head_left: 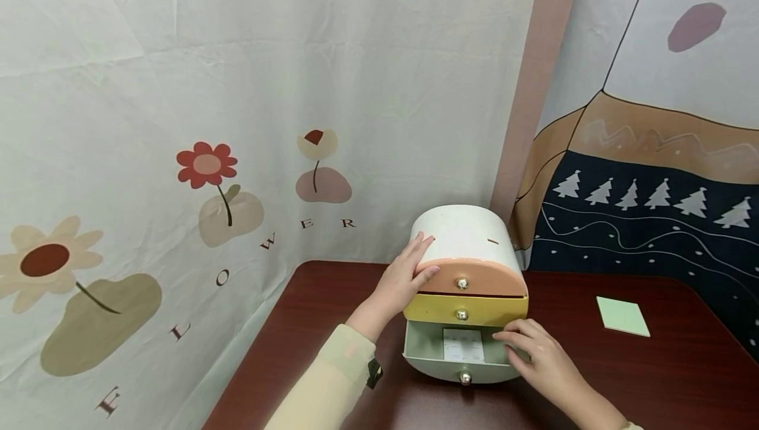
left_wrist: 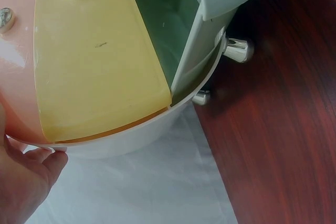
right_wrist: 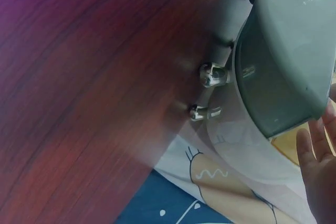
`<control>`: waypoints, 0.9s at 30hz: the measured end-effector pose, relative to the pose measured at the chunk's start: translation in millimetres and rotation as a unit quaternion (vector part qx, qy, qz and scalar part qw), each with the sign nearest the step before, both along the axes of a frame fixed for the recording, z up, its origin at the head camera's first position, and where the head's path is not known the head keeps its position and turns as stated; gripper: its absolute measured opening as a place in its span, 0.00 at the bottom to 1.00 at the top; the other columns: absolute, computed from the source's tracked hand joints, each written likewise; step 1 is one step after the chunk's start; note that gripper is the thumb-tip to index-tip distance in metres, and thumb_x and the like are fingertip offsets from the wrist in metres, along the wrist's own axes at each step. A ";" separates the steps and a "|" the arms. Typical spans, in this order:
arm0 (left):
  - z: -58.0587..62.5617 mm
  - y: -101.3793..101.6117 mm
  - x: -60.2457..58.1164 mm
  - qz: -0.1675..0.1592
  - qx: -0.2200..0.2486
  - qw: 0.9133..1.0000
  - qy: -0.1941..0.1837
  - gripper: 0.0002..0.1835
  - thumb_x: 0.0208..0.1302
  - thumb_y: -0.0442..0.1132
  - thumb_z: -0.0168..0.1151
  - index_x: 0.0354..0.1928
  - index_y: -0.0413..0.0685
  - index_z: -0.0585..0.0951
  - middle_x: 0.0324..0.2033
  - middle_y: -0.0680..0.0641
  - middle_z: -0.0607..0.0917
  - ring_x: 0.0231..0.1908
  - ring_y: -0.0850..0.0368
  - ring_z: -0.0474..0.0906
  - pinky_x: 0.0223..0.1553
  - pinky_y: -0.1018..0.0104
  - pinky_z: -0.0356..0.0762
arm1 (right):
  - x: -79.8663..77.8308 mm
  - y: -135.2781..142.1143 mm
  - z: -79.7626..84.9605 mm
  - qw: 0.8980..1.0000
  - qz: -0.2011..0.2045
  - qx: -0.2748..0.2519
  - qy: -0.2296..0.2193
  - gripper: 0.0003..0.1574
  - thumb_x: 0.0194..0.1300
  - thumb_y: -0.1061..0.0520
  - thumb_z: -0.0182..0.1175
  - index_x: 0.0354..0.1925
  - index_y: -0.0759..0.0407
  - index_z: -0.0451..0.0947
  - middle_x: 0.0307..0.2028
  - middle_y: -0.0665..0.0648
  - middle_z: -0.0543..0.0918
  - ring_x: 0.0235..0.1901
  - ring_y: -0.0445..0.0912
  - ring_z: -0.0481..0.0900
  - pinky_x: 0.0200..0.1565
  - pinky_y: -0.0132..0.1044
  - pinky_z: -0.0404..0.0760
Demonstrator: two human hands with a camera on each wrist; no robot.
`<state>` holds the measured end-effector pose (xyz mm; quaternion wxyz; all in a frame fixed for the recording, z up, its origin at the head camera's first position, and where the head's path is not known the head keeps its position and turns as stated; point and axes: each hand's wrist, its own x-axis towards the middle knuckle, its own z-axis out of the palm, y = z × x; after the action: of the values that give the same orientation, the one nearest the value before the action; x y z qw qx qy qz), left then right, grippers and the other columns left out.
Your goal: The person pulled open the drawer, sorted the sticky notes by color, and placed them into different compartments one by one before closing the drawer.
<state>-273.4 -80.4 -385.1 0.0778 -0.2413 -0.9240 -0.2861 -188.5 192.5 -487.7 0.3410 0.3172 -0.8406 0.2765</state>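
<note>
A small rounded drawer cabinet with a white shell (head_left: 459, 232) stands on the table. Its peach drawer (head_left: 492, 277) and yellow drawer (head_left: 427, 308) are closed, while the green bottom drawer (head_left: 429, 368) is pulled out. A white card or paper slip (head_left: 463, 345) lies inside the green drawer. My left hand (head_left: 398, 284) rests on the cabinet's upper left side, fingers spread over the shell and the thumb by the peach front. My right hand (head_left: 542, 357) is at the right edge of the green drawer, its fingers loosely bent over the rim (right_wrist: 318, 121) with nothing held between them.
A pale green square pad (head_left: 623, 316) lies on the dark red-brown table (head_left: 593, 377), right of the cabinet. Behind the table hangs a printed fabric curtain (head_left: 379, 87). Small metal feet (left_wrist: 237, 50) stick out under the cabinet.
</note>
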 end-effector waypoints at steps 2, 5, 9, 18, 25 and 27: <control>-0.3 -0.2 -0.1 0.000 0.000 1.000 0.000 0.35 0.66 0.66 0.43 0.73 0.72 0.51 0.74 0.56 0.47 0.72 0.51 0.52 0.66 0.43 0.58 | 0.8 3.3 0.9 1.000 -0.001 -0.002 0.001 0.27 0.41 0.70 0.68 0.38 0.42 0.83 0.37 0.40 0.77 0.37 0.33 0.68 0.36 0.20 0.67; -0.7 -0.7 0.0 -0.001 0.000 1.000 0.001 0.35 0.66 0.66 0.43 0.73 0.71 0.51 0.74 0.56 0.48 0.72 0.51 0.52 0.66 0.43 0.58 | 1.7 8.4 1.8 1.000 0.000 -0.007 0.005 0.23 0.47 0.68 0.63 0.37 0.42 0.83 0.37 0.40 0.76 0.37 0.33 0.67 0.35 0.21 0.67; -0.7 -0.7 -0.1 -0.003 0.000 1.000 0.004 0.35 0.66 0.66 0.43 0.73 0.71 0.51 0.74 0.56 0.48 0.72 0.51 0.52 0.66 0.43 0.58 | 3.1 15.1 2.4 1.000 -0.004 -0.020 0.011 0.22 0.46 0.68 0.62 0.35 0.43 0.83 0.36 0.41 0.77 0.37 0.34 0.67 0.36 0.23 0.67; -1.3 -0.4 -1.0 -0.004 0.001 1.000 0.002 0.35 0.66 0.66 0.42 0.73 0.72 0.51 0.74 0.56 0.47 0.72 0.51 0.51 0.66 0.43 0.58 | 8.5 34.4 4.5 0.998 -0.053 -0.033 -0.019 0.18 0.45 0.68 0.62 0.31 0.45 0.83 0.35 0.39 0.75 0.37 0.32 0.66 0.36 0.24 0.67; -2.4 -1.1 -2.0 -0.005 0.000 1.000 0.009 0.35 0.66 0.66 0.42 0.73 0.72 0.51 0.74 0.56 0.48 0.72 0.51 0.52 0.66 0.44 0.58 | 5.3 56.6 2.5 0.993 -0.100 -0.057 -0.006 0.21 0.42 0.70 0.60 0.29 0.44 0.82 0.33 0.41 0.75 0.36 0.32 0.65 0.35 0.28 0.66; -2.9 -1.0 -2.5 -0.005 0.000 1.000 0.009 0.35 0.66 0.66 0.42 0.73 0.72 0.51 0.74 0.56 0.48 0.72 0.52 0.52 0.66 0.44 0.58 | 4.3 63.5 1.8 0.991 -0.119 -0.062 -0.008 0.21 0.42 0.70 0.60 0.29 0.45 0.82 0.32 0.41 0.75 0.36 0.32 0.65 0.36 0.29 0.66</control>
<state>-275.8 -81.4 -388.0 0.0844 -0.2482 -0.9223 -0.2839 -184.1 256.0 -485.9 0.3841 0.1909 -0.8561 0.2882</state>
